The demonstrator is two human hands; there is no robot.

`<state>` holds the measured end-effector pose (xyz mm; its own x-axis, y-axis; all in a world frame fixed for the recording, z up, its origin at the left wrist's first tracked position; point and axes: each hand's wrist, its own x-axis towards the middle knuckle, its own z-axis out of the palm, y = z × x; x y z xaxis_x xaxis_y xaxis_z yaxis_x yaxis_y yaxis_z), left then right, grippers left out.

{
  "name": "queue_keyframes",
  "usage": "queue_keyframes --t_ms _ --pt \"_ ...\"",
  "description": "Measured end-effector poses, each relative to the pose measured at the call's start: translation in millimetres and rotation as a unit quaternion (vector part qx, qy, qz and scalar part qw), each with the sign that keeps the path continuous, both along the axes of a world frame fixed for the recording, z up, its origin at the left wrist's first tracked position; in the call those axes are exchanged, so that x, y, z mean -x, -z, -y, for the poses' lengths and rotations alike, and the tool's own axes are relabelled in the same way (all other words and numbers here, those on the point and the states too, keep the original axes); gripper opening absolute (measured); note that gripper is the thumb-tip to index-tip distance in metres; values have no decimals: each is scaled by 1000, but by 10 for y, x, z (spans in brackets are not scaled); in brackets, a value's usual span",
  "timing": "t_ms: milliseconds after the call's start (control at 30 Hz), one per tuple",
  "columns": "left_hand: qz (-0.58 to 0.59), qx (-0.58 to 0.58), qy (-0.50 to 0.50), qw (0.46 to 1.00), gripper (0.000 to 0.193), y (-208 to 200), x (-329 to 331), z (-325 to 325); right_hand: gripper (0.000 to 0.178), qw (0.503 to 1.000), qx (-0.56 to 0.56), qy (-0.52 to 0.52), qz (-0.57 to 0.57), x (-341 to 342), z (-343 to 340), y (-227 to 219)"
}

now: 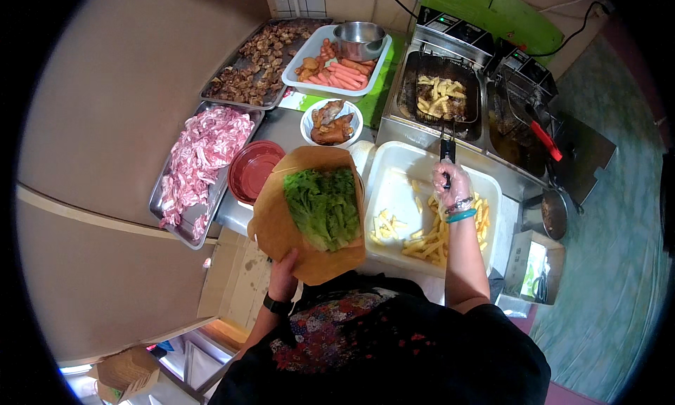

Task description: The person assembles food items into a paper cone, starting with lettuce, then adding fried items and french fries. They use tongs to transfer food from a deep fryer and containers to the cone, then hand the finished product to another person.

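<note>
My left hand [284, 275] grips the lower edge of an opened brown paper food box [271, 219], with green lettuce leaves [322, 208] inside it. In a clear plastic glove, my right hand [451, 183] is closed around the black handle [448, 152] of a wire fryer basket [472, 111]. Pale fries [440, 95] lie in that basket, which sits in the left well of the deep fryer [397, 129]. Below my right wrist, a white tub [380, 194] contains more fries [425, 243].
Left are trays of raw sliced meat [204, 148] and browned meat pieces [256, 64], plus a dark red bowl [254, 169]. Behind stand a bowl of cooked meat [332, 127] and a sausage tub [290, 74] with a steel pot [360, 45]. A red-handled basket [545, 139] hangs right.
</note>
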<state>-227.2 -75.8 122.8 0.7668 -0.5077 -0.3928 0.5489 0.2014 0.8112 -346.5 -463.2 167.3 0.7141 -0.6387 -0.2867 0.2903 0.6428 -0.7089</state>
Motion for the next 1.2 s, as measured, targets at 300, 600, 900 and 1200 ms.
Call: queue_keyframes --t_ms 300,600,900,1200 --pt "-4 20 32 999 38 11 15 -20 13 987 -121 -79 70 -13 284 -19" --pt "-4 26 3 1000 36 47 26 -15 51 988 -117 100 33 20 73 9" --pt "0 25 5 1000 33 -83 67 31 30 982 105 10 -154 278 -713 190" --pt "-6 -10 -15 1000 36 -161 100 56 29 803 484 -159 -309 480 -1201 642"
